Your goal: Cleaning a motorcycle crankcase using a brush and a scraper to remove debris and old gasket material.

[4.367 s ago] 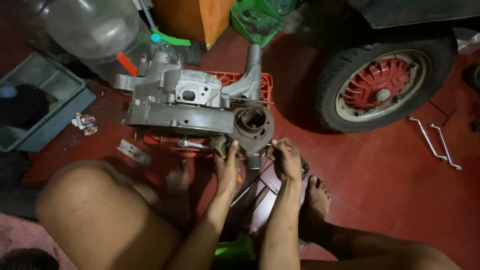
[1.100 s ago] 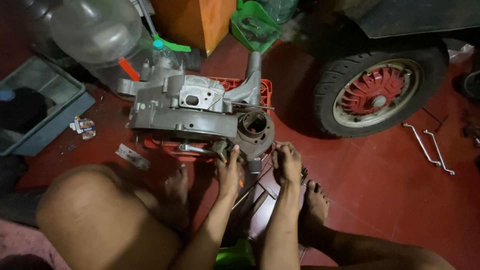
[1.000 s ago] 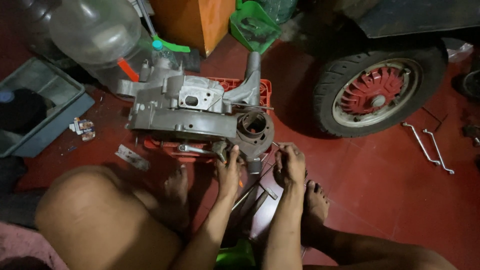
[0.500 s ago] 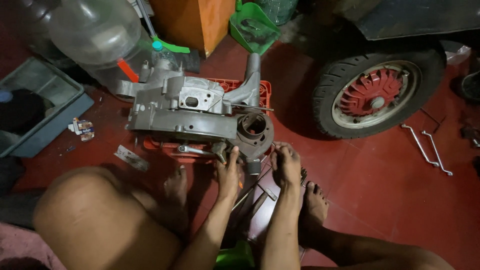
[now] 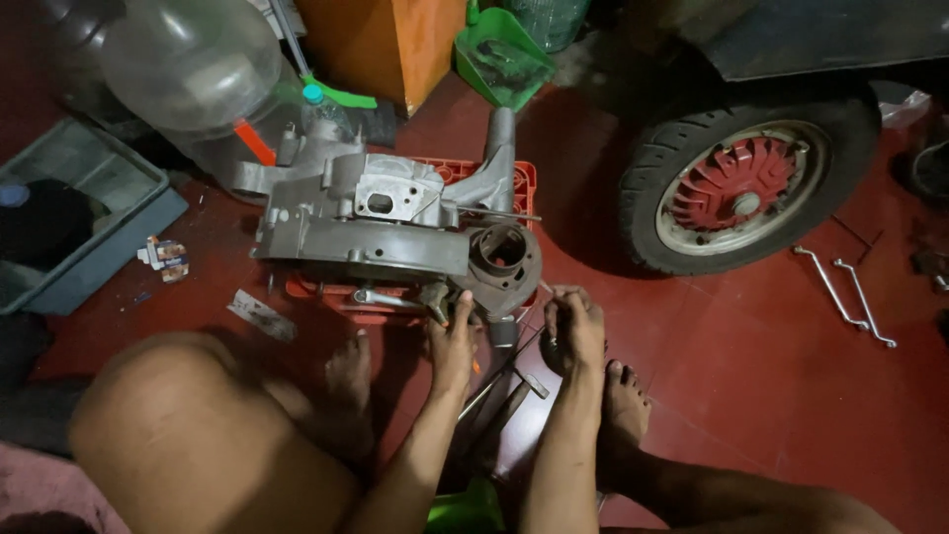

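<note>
I see a dull grey metal engine case (image 5: 381, 225) on a red plastic crate (image 5: 522, 181), over a dark red floor (image 5: 751, 376). Right of the engine case, a black tyre (image 5: 647, 178) rings a red finned hub (image 5: 743, 188); beyond that lie silver wrenches (image 5: 845, 294). Behind the engine case I note an orange box (image 5: 381, 44) and a green dustpan (image 5: 504, 59). To its left, a grey-blue tray (image 5: 99, 252) and a clear, colourless jug (image 5: 188, 64).

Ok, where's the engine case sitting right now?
The grey engine case sits on a red crate on the floor at centre frame, left of the wheel, with the left hand touching its near edge.
</note>
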